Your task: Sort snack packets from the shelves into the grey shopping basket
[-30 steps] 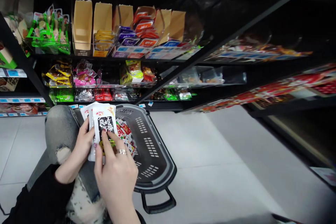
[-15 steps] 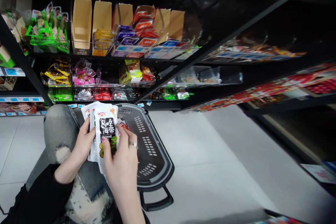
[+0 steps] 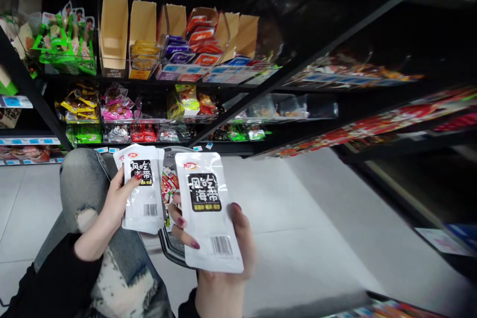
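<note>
My left hand (image 3: 114, 206) grips a small stack of white snack packets (image 3: 143, 203), thumb on top across the black label. To its right, my right hand (image 3: 242, 238) holds up one white snack packet (image 3: 208, 226) by its edges. That packet shows a red logo, a black square with white characters and a barcode. Below and behind it is the dark shopping basket (image 3: 175, 251), largely hidden by the packet and hand. Red snack packs (image 3: 168, 184) show inside the basket between my two hands.
Black shelves (image 3: 231, 146) run across the front, stocked with green packs (image 3: 67, 42), open cardboard boxes (image 3: 114, 35) and orange packets (image 3: 203, 35). My knee in torn jeans (image 3: 80, 179) is at the left. White floor tiles (image 3: 294, 238) stretch to the right.
My right hand has moved right with a single packet, separated from the stack and turned over to its barcode side. My left hand keeps the other packets. The basket is more covered.
</note>
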`<control>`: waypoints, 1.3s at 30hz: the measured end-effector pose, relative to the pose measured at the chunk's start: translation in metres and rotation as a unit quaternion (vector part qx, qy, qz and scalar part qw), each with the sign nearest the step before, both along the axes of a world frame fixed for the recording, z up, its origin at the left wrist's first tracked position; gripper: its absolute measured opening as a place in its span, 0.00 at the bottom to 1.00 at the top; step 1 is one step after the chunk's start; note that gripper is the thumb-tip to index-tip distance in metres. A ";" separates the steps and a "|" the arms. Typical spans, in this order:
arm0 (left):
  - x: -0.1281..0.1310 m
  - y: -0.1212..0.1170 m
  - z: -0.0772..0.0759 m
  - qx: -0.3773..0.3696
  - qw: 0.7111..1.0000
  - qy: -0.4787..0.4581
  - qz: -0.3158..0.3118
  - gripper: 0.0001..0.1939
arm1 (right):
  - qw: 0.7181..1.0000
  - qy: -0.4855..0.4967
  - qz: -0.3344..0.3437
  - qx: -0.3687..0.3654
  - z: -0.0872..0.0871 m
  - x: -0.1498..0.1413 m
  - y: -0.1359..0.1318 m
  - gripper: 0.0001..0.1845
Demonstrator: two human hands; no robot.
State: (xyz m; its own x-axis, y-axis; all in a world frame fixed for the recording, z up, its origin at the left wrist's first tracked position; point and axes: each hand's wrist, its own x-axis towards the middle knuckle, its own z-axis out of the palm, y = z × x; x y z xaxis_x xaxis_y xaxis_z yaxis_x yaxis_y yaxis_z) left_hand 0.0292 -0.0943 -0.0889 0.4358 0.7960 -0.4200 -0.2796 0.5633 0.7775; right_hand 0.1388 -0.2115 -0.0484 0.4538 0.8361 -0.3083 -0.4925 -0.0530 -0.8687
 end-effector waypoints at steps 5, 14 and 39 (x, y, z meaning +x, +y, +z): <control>-0.001 0.000 0.000 -0.022 1.000 -0.014 -0.002 0.25 | 0.995 0.045 -0.061 0.061 -0.002 0.001 0.008 0.39; -0.005 0.002 0.000 -0.042 0.996 -0.077 -0.010 0.40 | 0.984 -0.053 -0.170 -0.027 -0.045 0.030 0.011 0.26; -0.001 0.000 0.001 -0.088 0.995 -0.042 -0.015 0.29 | 0.875 -0.464 -0.078 -0.116 -0.025 -0.016 0.032 0.34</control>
State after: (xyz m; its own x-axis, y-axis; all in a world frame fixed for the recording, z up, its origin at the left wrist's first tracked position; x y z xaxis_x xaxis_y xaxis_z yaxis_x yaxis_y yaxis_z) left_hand 0.0279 -0.0944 -0.0881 0.4982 0.6995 -0.5124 -0.3211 0.6978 0.6403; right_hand 0.1231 -0.1794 -0.0736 0.7014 0.7057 0.0999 0.4015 -0.2753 -0.8735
